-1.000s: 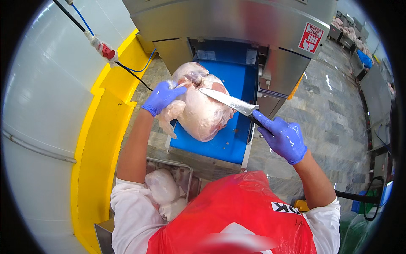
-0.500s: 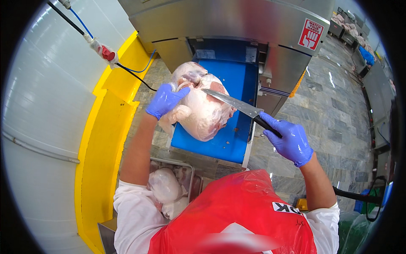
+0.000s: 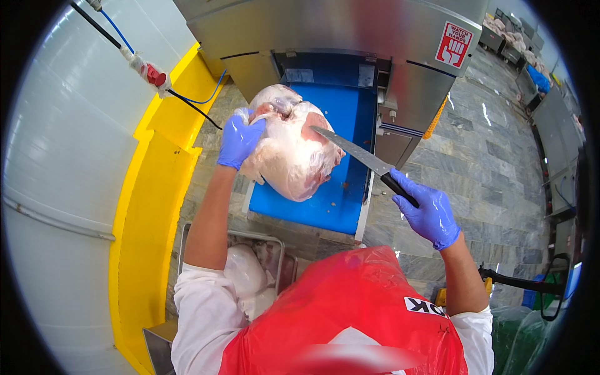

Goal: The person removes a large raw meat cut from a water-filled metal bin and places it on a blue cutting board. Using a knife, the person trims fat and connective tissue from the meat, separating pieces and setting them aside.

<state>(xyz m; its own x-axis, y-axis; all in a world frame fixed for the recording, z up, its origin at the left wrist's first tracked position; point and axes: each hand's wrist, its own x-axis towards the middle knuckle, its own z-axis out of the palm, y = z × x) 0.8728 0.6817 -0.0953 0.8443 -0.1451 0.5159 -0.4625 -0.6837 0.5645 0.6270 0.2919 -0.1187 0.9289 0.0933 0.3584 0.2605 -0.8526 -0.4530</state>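
Observation:
A large pale raw poultry carcass (image 3: pixel 297 159) rests on the blue belt (image 3: pixel 299 217) at the mouth of a steel machine. My left hand (image 3: pixel 240 137) in a purple glove is closed on the upper left of the carcass. My right hand (image 3: pixel 427 209), also gloved, grips the black handle of a long knife (image 3: pixel 355 151). The blade reaches leftward over the carcass, its tip at the reddish patch on the upper right. Whether the tip touches the meat is hard to tell.
The steel machine (image 3: pixel 325 25) stands ahead. A yellow barrier (image 3: pixel 134 250) runs along the left wall, with cables above it. Below the belt is a metal tray (image 3: pixel 278 247) of pale meat. Tiled floor and steel bins (image 3: pixel 490 40) of meat lie to the right.
My left hand and the carcass have shifted slightly up in the picture. The knife tip has moved a little right along the carcass, with my right hand moving rightward.

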